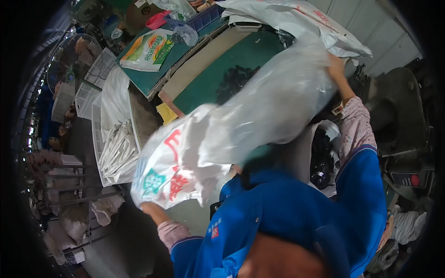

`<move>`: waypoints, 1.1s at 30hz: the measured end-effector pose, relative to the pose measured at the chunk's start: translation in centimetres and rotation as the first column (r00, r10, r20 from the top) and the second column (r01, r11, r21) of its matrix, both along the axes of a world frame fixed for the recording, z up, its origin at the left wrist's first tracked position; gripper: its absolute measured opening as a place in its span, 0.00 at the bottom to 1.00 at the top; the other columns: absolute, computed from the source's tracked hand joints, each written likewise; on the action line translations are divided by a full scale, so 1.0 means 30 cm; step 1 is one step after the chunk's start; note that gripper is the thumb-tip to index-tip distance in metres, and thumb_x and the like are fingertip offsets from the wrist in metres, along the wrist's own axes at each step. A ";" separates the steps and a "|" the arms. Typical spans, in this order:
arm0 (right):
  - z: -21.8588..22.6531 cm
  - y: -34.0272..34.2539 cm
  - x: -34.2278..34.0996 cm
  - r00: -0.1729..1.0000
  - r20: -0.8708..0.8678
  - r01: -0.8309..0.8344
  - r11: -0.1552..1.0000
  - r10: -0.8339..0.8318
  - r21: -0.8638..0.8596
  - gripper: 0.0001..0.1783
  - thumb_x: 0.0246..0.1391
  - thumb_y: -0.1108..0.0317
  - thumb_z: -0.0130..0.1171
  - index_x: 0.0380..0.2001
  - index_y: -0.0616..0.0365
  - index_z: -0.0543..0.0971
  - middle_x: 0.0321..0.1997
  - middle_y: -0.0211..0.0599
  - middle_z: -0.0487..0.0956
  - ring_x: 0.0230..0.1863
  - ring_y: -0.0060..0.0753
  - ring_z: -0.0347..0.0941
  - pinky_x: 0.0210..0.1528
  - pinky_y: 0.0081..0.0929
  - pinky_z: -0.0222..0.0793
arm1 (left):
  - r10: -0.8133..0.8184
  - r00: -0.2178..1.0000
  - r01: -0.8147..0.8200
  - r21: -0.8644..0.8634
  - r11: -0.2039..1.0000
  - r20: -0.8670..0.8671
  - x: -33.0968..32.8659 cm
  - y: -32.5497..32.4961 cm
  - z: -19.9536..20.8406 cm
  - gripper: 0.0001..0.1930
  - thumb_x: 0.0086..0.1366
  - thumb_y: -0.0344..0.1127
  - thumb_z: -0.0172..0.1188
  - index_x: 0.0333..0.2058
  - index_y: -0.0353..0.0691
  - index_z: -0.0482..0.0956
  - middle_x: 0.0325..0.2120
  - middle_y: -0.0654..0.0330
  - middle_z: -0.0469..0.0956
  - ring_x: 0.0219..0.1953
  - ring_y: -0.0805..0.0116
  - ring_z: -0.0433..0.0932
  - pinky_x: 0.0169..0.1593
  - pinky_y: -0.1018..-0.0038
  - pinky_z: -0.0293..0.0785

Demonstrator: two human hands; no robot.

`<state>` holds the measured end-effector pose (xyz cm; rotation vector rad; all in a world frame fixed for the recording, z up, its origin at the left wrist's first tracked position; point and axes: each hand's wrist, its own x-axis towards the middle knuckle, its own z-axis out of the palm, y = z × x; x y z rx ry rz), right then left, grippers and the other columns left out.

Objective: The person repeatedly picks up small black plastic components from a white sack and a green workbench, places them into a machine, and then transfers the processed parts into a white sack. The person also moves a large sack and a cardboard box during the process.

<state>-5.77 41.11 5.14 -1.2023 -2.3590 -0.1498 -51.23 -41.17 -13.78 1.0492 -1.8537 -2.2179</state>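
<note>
A white sack (160, 160) with red and teal printing is stretched out in front of my body. My left hand (152, 211) is closed on its lower left corner. From the sack's right end a clear plastic bag (278, 104) reaches up and right, blurred by motion; I cannot tell whether it sits inside the sack. My right hand (335, 69) grips the far upper end of this plastic, its fingers partly hidden. Behind the plastic, a pile of small black parts (235, 79) lies on the green tabletop (204, 90). An open white sack of shiny black pieces (321, 160) stands below my right forearm.
At left, a white crate (98, 139) holds thin white pieces. A colourful printed bag (147, 50) and a blue basket (204, 22) lie on the far table. Another white sack (306, 18) is at the back. Dark machinery (398, 111) stands close on the right, a rack (69, 190) at lower left.
</note>
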 end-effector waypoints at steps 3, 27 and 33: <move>0.179 -0.113 0.016 0.862 0.148 0.507 0.809 -0.485 -0.298 0.14 0.51 0.67 0.51 0.41 0.59 0.77 0.41 0.52 0.77 0.44 0.55 0.73 0.46 0.44 0.69 | 0.132 0.990 -0.131 0.032 0.991 -0.044 0.037 -0.174 0.176 0.26 0.70 0.47 0.39 0.55 0.30 0.64 0.54 0.48 0.68 0.54 0.57 0.69 0.61 0.59 0.60; -0.183 -1.142 -0.039 0.941 -0.116 -0.335 0.834 0.317 -0.438 0.13 0.35 0.76 0.55 0.31 0.55 0.73 0.26 0.43 0.70 0.30 0.49 0.70 0.31 0.42 0.65 | 0.090 -0.298 0.459 -0.226 -0.859 -0.950 -0.202 2.344 1.812 0.18 0.70 0.37 0.44 0.51 0.28 0.65 0.52 0.50 0.70 0.53 0.50 0.69 0.59 0.51 0.62; -0.091 -1.186 -0.019 0.955 -0.235 -0.252 0.912 0.181 -0.323 0.18 0.33 0.78 0.55 0.35 0.57 0.75 0.24 0.41 0.69 0.27 0.46 0.69 0.28 0.38 0.66 | -0.761 0.172 0.982 0.173 0.079 -0.626 0.146 2.836 1.306 0.16 0.64 0.28 0.52 0.46 0.22 0.62 0.42 0.41 0.69 0.39 0.47 0.75 0.32 0.57 0.85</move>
